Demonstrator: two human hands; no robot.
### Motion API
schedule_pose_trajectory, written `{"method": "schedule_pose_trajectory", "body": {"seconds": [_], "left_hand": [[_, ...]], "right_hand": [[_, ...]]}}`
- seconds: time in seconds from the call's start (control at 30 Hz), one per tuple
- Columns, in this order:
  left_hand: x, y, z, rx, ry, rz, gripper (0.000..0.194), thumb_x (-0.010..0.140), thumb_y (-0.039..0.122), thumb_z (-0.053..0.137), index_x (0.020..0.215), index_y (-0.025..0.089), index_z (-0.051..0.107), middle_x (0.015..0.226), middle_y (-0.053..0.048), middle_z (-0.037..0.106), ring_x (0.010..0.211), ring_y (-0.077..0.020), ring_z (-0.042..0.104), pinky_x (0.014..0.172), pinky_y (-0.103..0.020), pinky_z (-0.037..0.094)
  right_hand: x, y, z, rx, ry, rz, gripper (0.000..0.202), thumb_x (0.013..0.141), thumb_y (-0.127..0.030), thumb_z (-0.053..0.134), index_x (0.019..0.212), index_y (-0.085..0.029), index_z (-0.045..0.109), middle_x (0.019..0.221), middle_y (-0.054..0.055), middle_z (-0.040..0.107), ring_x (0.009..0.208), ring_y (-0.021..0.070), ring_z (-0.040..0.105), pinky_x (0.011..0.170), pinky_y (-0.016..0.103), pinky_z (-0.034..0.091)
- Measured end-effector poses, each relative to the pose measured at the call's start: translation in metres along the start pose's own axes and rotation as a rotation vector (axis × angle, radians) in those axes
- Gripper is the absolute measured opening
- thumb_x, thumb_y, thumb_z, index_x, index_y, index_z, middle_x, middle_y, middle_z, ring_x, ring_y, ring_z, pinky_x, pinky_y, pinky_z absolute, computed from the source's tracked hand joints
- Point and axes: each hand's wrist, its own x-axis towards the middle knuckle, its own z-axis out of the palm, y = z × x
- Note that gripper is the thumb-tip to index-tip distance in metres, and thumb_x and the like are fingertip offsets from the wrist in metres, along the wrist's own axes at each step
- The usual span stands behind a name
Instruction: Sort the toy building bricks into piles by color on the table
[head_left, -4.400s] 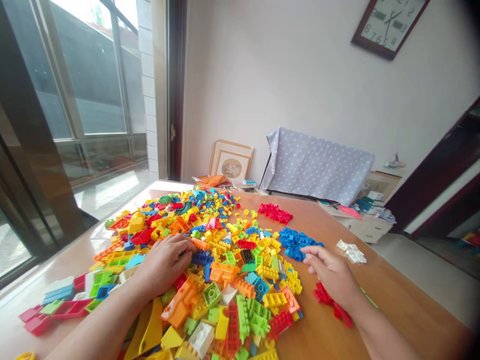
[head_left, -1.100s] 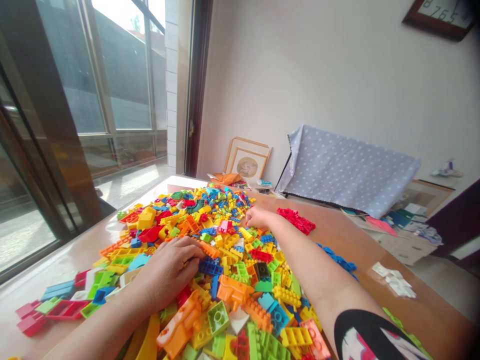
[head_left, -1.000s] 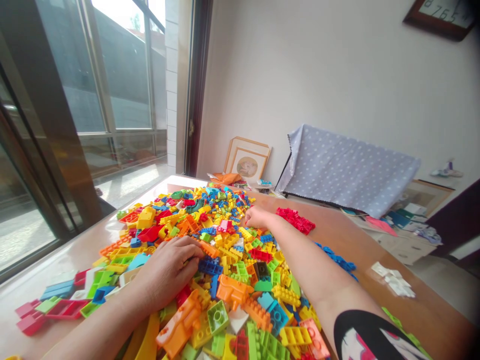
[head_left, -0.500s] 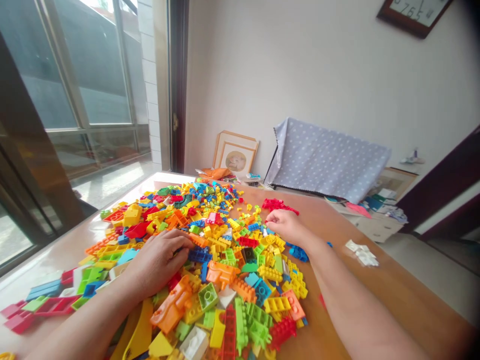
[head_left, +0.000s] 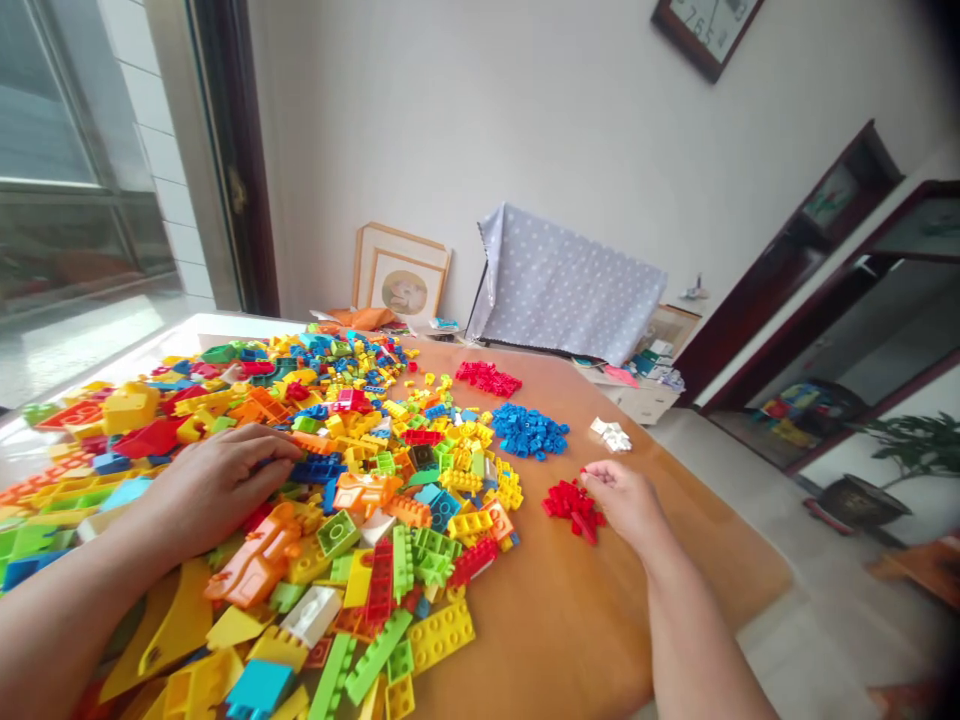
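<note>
My right hand (head_left: 621, 500) is closed in a pinch on a small red toy brick (head_left: 583, 470), at the edge of a small heap of red bricks (head_left: 574, 510) on the right of the table. Across the left of the table spreads a big mixed pile of coloured building bricks (head_left: 382, 520). My left hand (head_left: 225, 485) lies on that pile, palm down, with loosely bent fingers and nothing visible in them. Beside its fingertips are dark blue bricks (head_left: 319, 470), and an orange moulded piece (head_left: 259, 560) lies just in front of it.
Separate heaps of blue bricks (head_left: 529, 430), pinkish-red bricks (head_left: 487, 378) and white bricks (head_left: 611, 434) stand on the brown tabletop (head_left: 555, 620). Behind the table are a cloth-covered stand (head_left: 566, 285) and a framed picture (head_left: 405, 280). A potted plant (head_left: 862, 500) stands at the right.
My view has swung to the right. The right hand has moved from the mixed pile's far right edge to the small red heap, carrying a red brick. The left hand stays on the pile.
</note>
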Motion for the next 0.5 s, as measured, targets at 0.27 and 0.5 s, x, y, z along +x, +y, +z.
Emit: {"method": "schedule_pose_trajectory", "body": {"seconds": [0.27, 0.5], "left_hand": [[0.0, 0.001, -0.001, 0.0, 0.022, 0.013, 0.042, 0.095, 0.055, 0.049, 0.109, 0.024, 0.075, 0.124, -0.003, 0.07, 0.108, -0.0232, 0.065, 0.105, -0.032, 0.044], [0.001, 0.0, -0.001, 0.011, 0.004, 0.008, 0.04, 0.096, 0.053, 0.05, 0.111, 0.025, 0.074, 0.125, -0.002, 0.07, 0.109, -0.0228, 0.064, 0.101, -0.031, 0.045]], "right_hand": [[-0.012, 0.034, 0.005, -0.003, -0.001, 0.076, 0.039, 0.081, -0.05, 0.061, 0.095, -0.018, 0.075, 0.087, 0.007, 0.077, 0.076, 0.0223, 0.07, 0.072, 0.031, 0.052], [-0.012, 0.029, 0.003, 0.011, -0.003, 0.078, 0.041, 0.085, -0.053, 0.056, 0.096, -0.019, 0.078, 0.095, 0.008, 0.078, 0.089, 0.0264, 0.072, 0.08, 0.033, 0.053]]}}
